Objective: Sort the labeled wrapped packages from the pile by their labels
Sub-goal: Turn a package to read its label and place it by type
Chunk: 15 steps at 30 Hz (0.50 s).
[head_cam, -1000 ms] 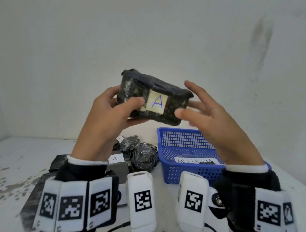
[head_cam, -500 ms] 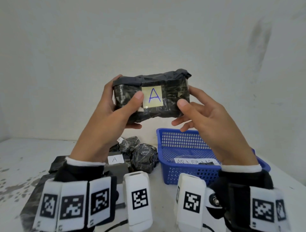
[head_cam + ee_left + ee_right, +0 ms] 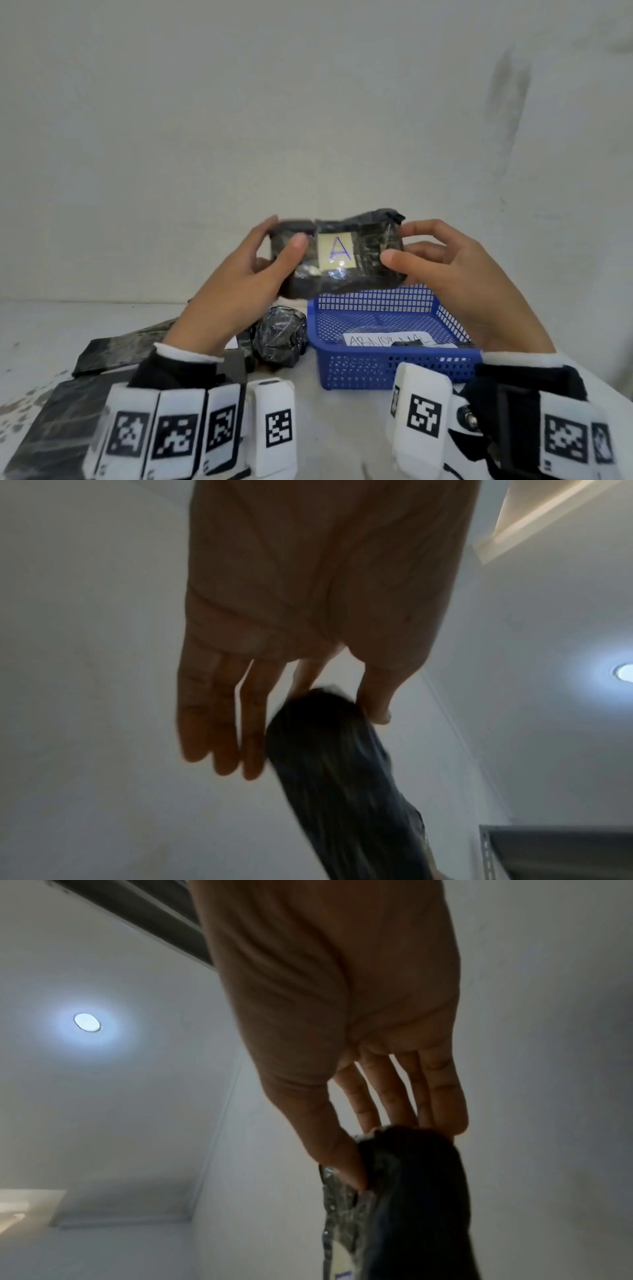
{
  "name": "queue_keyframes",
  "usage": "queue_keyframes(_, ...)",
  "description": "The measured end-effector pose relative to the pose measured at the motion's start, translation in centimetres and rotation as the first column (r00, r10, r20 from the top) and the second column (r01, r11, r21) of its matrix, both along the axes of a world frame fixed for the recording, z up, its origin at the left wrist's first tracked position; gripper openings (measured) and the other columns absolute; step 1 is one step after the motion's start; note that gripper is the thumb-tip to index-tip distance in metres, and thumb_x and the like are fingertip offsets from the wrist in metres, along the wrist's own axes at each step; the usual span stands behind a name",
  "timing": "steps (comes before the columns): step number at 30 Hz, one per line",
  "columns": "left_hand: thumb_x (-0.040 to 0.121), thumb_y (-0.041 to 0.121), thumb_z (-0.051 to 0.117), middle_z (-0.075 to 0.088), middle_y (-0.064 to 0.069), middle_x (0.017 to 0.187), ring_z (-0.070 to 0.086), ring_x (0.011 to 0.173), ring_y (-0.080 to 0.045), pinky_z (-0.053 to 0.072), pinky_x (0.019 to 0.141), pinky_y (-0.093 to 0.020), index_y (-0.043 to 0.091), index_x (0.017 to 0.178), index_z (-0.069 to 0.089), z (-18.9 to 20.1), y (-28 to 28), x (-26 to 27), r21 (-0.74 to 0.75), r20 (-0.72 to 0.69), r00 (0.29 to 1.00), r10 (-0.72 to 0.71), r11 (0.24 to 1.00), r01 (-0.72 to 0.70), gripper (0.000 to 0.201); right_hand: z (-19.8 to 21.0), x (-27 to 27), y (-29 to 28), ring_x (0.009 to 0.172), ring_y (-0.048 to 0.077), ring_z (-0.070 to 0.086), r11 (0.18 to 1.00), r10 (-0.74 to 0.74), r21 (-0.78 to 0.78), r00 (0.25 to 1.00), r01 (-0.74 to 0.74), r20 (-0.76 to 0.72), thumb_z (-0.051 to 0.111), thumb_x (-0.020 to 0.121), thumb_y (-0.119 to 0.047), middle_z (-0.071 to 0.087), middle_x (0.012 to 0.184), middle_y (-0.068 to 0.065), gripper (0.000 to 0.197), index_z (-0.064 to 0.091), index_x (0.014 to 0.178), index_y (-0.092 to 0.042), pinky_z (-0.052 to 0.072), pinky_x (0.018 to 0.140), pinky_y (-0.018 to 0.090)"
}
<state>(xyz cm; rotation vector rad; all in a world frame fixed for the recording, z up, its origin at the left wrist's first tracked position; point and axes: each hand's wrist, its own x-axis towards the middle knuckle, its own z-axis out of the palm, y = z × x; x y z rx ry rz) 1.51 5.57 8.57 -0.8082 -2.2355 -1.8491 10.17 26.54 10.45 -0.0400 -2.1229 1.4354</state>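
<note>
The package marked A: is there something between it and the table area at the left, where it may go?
The left hand itself and a round wrapped bundle lie below the package; nothing else visible.

Both hands hold one black wrapped package (image 3: 337, 255) up in the air, above the far rim of the blue basket (image 3: 387, 366). Left hand (image 3: 236, 294) grips its left end, thumb on front face; right hand (image 3: 455, 270) pinches the right end. White label (image 3: 335, 253) with blue "A" faces camera. Basket on the white table (image 3: 325, 431) holds a paper slip (image 3: 387, 340), writing partly hidden. Rounded black package (image 3: 279, 337) just left of basket. Flat black packages (image 3: 113, 353) at left. Marker-tagged wrist bands at bottom.
</note>
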Motion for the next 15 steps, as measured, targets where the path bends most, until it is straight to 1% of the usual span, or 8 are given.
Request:
queue_keyframes(2, 0.069, 0.080, 0.043, 0.066, 0.007, 0.116, 0.064, 0.103, -0.014, 0.046, 0.098, -0.040, 0.043, 0.143, 0.033, -0.8, 0.7, -0.8, -0.154, 0.028, 0.999, 0.043, 0.987, -0.039, 0.083, -0.3, -0.3, 2.2, 0.054, 0.004, 0.063, 0.997, -0.079, 0.003, 0.996, 0.079, 0.049, 0.078, 0.083, -0.016, 0.077, 0.080, 0.002, 0.030, 0.062, 0.107, -0.023, 0.047, 0.069, 0.023)
queue_keyframes(4, 0.082, 0.070, 0.042, 0.058, 0.003, 0.127, 0.059, 0.104, -0.013, 0.041, 0.092, -0.032, 0.034, 0.146, 0.031, -1.7, 1.6, -1.7, -0.272, 0.065, 0.994, 0.092, 0.960, -0.071, 0.074, -0.7, -1.0, 4.9, 0.053, 0.007, 0.062, 0.984, -0.175, 0.048, 0.975, 0.170, 0.136, 0.077, 0.085, -0.013, 0.075, 0.083, 0.007, 0.030, 0.059, 0.107, -0.022, 0.046, 0.059, 0.019)
queue_keyframes(5, 0.088, 0.064, 0.042, 0.056, 0.000, 0.132, 0.056, 0.106, -0.014, 0.038, 0.091, -0.030, 0.030, 0.146, 0.031, -2.3, 2.2, -2.4, -0.337, 0.081, 0.990, 0.119, 0.938, -0.085, 0.068, -1.2, -1.6, 6.5, 0.056, 0.012, 0.062, 0.972, -0.228, 0.092, 0.956, 0.214, 0.187, 0.077, 0.085, -0.013, 0.074, 0.086, 0.010, 0.030, 0.057, 0.107, -0.022, 0.047, 0.058, 0.022)
queue_keyframes(7, 0.095, 0.054, 0.043, 0.049, -0.004, 0.142, 0.051, 0.120, -0.020, 0.036, 0.098, -0.031, 0.022, 0.148, 0.029, -3.8, 3.6, -4.1, -0.473, 0.124, 0.981, 0.150, 0.878, -0.075, 0.063, -2.5, -3.1, 9.7, 0.063, 0.019, 0.060, 0.937, -0.336, 0.199, 0.901, 0.289, 0.276, 0.075, 0.085, -0.014, 0.071, 0.091, 0.013, 0.031, 0.055, 0.108, -0.021, 0.049, 0.057, 0.027)
queue_keyframes(9, 0.097, 0.050, 0.044, 0.039, -0.007, 0.152, 0.041, 0.136, -0.024, 0.031, 0.108, -0.032, 0.016, 0.151, 0.024, -5.5, 5.1, -5.6, -0.581, 0.167, 0.971, 0.174, 0.812, -0.046, 0.067, -4.2, -4.4, 12.5, 0.065, 0.019, 0.057, 0.891, -0.433, 0.305, 0.834, 0.338, 0.342, 0.071, 0.087, -0.014, 0.065, 0.101, 0.014, 0.034, 0.052, 0.114, -0.021, 0.048, 0.054, 0.027)
queue_keyframes(11, 0.097, 0.051, 0.042, 0.028, -0.010, 0.157, 0.029, 0.143, -0.027, 0.026, 0.114, -0.034, 0.012, 0.154, 0.014, -7.2, 6.6, -6.7, -0.646, 0.187, 0.963, 0.192, 0.763, -0.027, 0.074, -5.9, -5.4, 14.7, 0.069, 0.018, 0.055, 0.850, -0.499, 0.397, 0.770, 0.345, 0.398, 0.065, 0.090, -0.012, 0.060, 0.113, 0.015, 0.037, 0.048, 0.121, -0.020, 0.047, 0.055, 0.027)
queue_keyframes(13, 0.099, 0.051, 0.037, 0.023, -0.011, 0.159, 0.021, 0.146, -0.034, 0.021, 0.117, -0.040, 0.010, 0.154, 0.010, -8.8, 7.9, -7.4, -0.711, 0.165, 0.962, 0.217, 0.703, -0.037, 0.074, -7.1, -6.0, 16.1, 0.080, 0.022, 0.057, 0.827, -0.522, 0.471, 0.729, 0.306, 0.443, 0.060, 0.092, -0.010, 0.057, 0.119, 0.015, 0.041, 0.045, 0.130, -0.018, 0.048, 0.060, 0.027)
queue_keyframes(15, 0.101, 0.044, 0.033, 0.026, -0.011, 0.158, 0.019, 0.144, -0.039, 0.018, 0.116, -0.044, 0.011, 0.152, 0.016, -10.0, 8.6, -8.1, -0.743, 0.144, 0.961, 0.234, 0.667, -0.051, 0.062, -7.6, -6.6, 16.9, 0.100, 0.030, 0.061, 0.805, -0.535, 0.535, 0.704, 0.257, 0.467, 0.058, 0.094, -0.009, 0.057, 0.128, 0.016, 0.044, 0.047, 0.135, -0.016, 0.055, 0.078, 0.035)
